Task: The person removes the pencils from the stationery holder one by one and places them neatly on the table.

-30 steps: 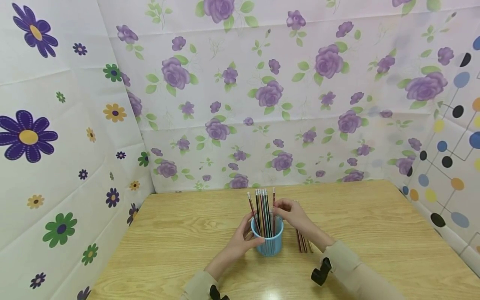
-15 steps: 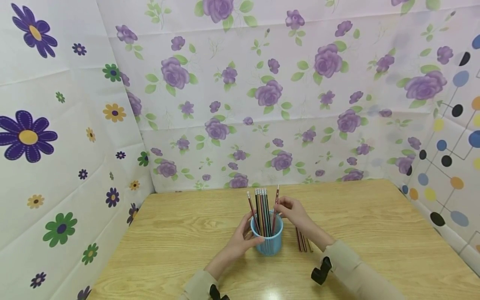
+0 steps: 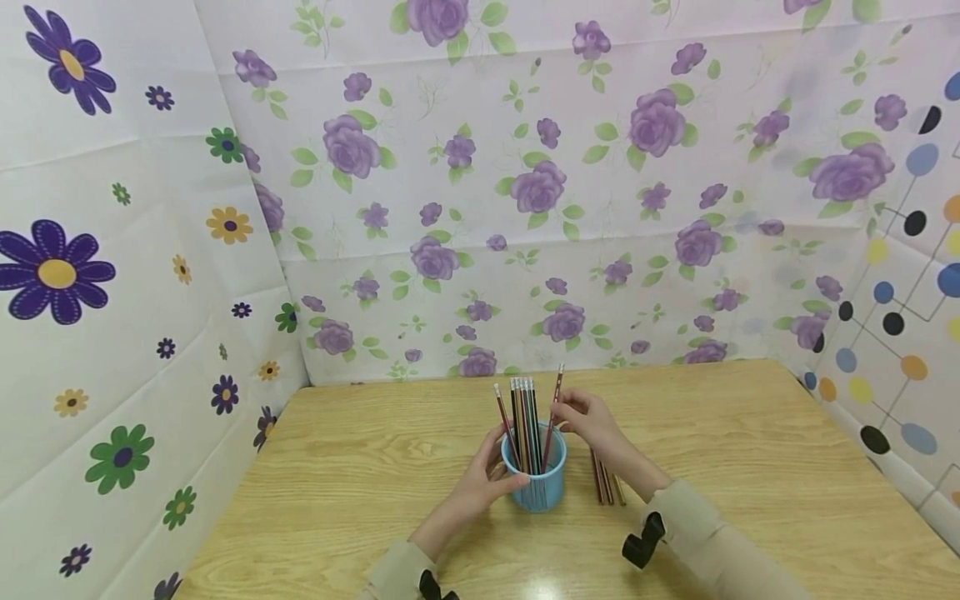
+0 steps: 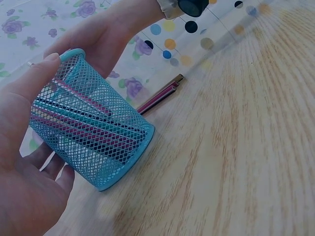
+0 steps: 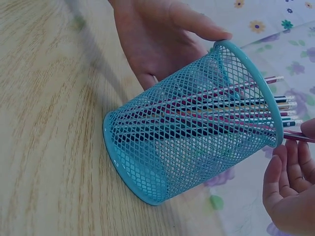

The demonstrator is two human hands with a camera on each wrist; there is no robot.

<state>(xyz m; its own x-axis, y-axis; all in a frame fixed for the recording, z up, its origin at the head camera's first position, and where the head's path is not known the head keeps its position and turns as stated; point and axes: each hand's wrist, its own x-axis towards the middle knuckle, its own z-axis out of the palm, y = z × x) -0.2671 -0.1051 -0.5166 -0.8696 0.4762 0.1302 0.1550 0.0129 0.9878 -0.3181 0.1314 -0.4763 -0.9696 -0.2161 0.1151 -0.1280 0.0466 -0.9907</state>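
Note:
A light blue mesh pencil cup (image 3: 546,493) stands on the table with several eraser-tipped pencils (image 3: 527,417) in it. My left hand (image 3: 472,487) grips the cup from its left side, the thumb close to the rim, as the left wrist view also shows. Between thumb and fingers my right hand (image 3: 596,423) pinches a red pencil (image 3: 557,390) above the right side of the rim. This pencil leans right, its lower part inside the cup. Another dark red pencil (image 3: 502,407) leans left, apart from the upright bunch.
Several loose pencils (image 3: 609,487) lie on the wooden table (image 3: 360,467) to the right of the cup, partly hidden under my right forearm. Flower-patterned cloth (image 3: 465,208) hangs behind the table, with another patterned cloth (image 3: 135,358) along the left.
The red pencil in my right hand has gone from nearly upright to leaning right, and its top is slightly higher. My right hand has shifted a little right; the left hand and cup stay put.

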